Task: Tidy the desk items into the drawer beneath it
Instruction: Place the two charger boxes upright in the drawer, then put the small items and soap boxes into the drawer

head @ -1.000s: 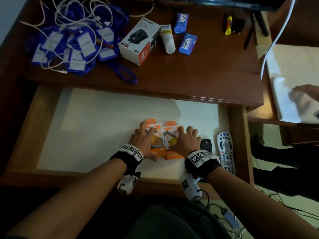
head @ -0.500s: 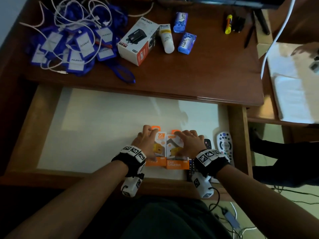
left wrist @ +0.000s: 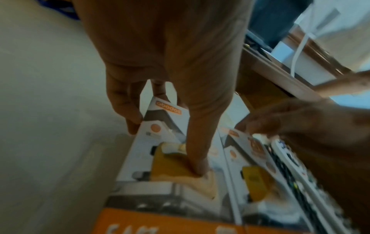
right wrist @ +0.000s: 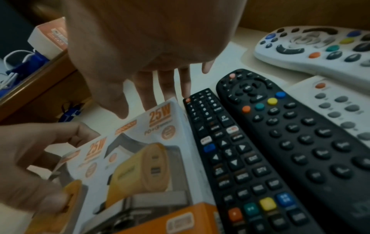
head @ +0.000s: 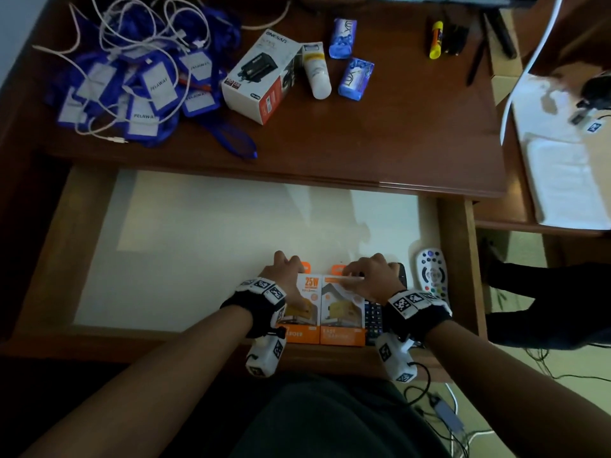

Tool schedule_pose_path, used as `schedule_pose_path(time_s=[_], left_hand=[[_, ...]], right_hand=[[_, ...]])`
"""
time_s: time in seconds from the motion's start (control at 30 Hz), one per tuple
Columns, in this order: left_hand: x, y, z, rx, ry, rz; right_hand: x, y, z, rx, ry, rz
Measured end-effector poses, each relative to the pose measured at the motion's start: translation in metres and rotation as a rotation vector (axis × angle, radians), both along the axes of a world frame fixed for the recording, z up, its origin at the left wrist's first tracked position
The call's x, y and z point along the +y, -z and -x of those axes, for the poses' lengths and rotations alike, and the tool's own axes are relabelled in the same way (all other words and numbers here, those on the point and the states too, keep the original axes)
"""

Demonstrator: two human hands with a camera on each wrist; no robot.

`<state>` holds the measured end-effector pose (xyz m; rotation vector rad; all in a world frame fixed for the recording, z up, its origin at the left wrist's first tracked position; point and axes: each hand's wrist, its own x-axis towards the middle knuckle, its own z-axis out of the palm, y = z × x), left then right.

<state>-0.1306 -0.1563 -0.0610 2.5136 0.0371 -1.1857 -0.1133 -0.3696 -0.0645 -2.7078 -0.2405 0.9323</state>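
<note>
Two orange-and-white charger boxes lie side by side on the drawer floor (head: 198,259), near its front edge. My left hand (head: 284,276) grips the left charger box (head: 307,309): in the left wrist view its fingers curl round the left and far edges of that box (left wrist: 144,150) and the thumb presses its face. My right hand (head: 370,276) reaches over the right charger box (head: 344,312); in the right wrist view its straight fingers (right wrist: 150,95) touch the far end of that box (right wrist: 160,142).
Black remotes (right wrist: 230,158) lie against the right box, with a white remote (head: 431,276) beyond. On the desk: a white adapter box (head: 261,77), a cream tube (head: 317,71), two blue packets (head: 356,79), a pile of blue lanyards and cables (head: 139,81), a yellow marker (head: 436,39).
Both hands have drawn the two charger boxes nearer the drawer's front edge. My right hand has slid from the box's face to its far end.
</note>
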Motion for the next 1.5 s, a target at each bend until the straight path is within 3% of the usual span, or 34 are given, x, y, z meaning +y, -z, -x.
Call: schedule_pose_path(time_s=[0.37,0.53,0.63,0.8,1.07,1.2,1.3,1.5], left_hand=[[-0.004,-0.002,-0.001,0.038,-0.091,-0.074],[-0.005,-0.005,-0.004,0.007,-0.074,-0.102],[-0.002,-0.016,-0.017,-0.057,-0.105,-0.023],[0.012,-0.042,-0.058,-0.187,-0.059,0.194],[0.026,-0.106,-0.142,-0.459,0.027,0.373],[0.030,-0.133,-0.181,-0.544,0.099,0.325],[0.025,-0.151,-0.210,-0.548,0.180,0.256],[-0.020,-0.181,-0.271,-0.594,0.345,0.222]], right_hand=[[0.017,-0.005,-0.004,0.022,-0.130,0.131],[0.025,-0.011,-0.020,0.037,-0.017,0.018],[0.028,-0.018,-0.033,0.030,0.038,-0.080],[0.034,-0.045,-0.057,0.027,0.159,-0.248],[0.042,-0.096,-0.102,-0.182,0.400,-0.411],[0.045,-0.112,-0.126,-0.258,0.448,-0.399],[0.039,-0.123,-0.152,-0.242,0.578,-0.502],[-0.004,-0.146,-0.215,-0.290,0.653,-0.535]])
